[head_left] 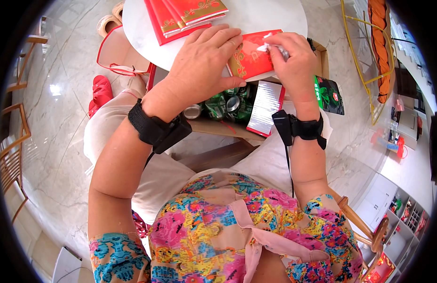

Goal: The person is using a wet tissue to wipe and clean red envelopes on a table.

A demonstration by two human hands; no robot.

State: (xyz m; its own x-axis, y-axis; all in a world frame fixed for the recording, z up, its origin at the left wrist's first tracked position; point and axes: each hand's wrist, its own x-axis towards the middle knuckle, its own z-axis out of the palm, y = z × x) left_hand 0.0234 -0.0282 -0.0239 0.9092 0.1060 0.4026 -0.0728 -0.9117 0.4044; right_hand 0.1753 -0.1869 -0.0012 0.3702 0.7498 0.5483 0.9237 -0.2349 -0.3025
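A red booklet or card (249, 59) with gold scrollwork lies on the round white table (136, 30), near its front edge. Across its left side rests my left hand (204, 59), fingers stretched out and nothing held. My right hand (296, 54) pinches a crumpled white tissue (263, 47) against the red cover. The tissue's lower part is hidden in my fingers. Similar red and gold booklets (195, 14) are stacked, slightly fanned, beyond my left hand.
Below the table edge, a cardboard box (211, 127) holds green cans (218, 104) and a white pad with red edges (265, 106). A green-black packet (330, 95) lies right of it. A red-edged bag (122, 52) stands left. A yellow metal frame (367, 52) is far right.
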